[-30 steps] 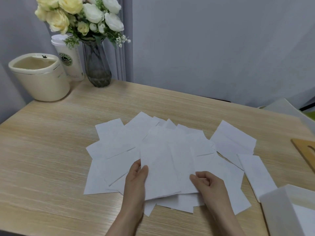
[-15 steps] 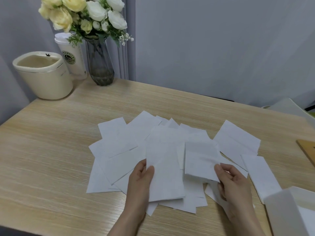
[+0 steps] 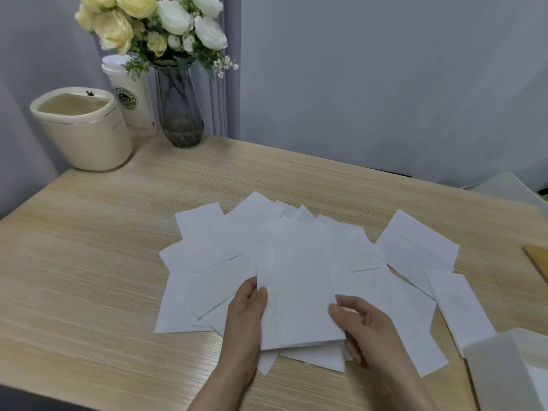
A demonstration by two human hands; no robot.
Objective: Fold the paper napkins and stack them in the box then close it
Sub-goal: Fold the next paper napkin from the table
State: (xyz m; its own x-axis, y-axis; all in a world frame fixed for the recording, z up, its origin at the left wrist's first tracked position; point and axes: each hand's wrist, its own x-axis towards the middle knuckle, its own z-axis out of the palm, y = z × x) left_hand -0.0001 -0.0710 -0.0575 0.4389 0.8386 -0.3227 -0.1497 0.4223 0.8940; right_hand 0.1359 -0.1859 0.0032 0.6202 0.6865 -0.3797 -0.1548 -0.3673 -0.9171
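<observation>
While unreadable on the cup, green logo; both hands' grip pinching a napkin: left hand, right hand.

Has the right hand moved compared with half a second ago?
Yes. The right hand has come back left, toward the left hand, laying its napkin on the pile, away from the white box.
</observation>
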